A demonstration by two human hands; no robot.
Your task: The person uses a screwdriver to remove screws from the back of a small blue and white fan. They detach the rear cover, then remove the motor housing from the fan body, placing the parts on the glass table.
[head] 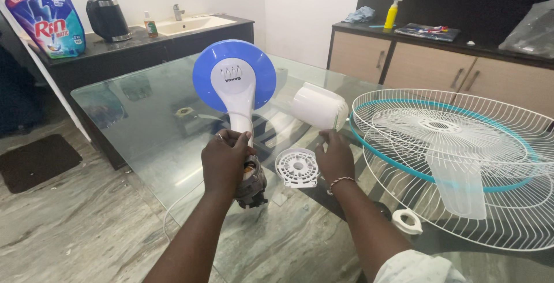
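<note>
Left hand clamps the fan body at its neck above the heavy-looking motor over the glass table, while right hand pinches the light, rigid white motor cover by its rim.

Fan stand lies on the table, base toward the far side, motor end at the near edge under the left hand. Round vent plate sits just right of the motor. Right hand lifts the motor cover above that plate. Fan guards stacked at far right, blade between them. Ring cap lies before the guards. Sink counter stands behind the table, left.
</note>
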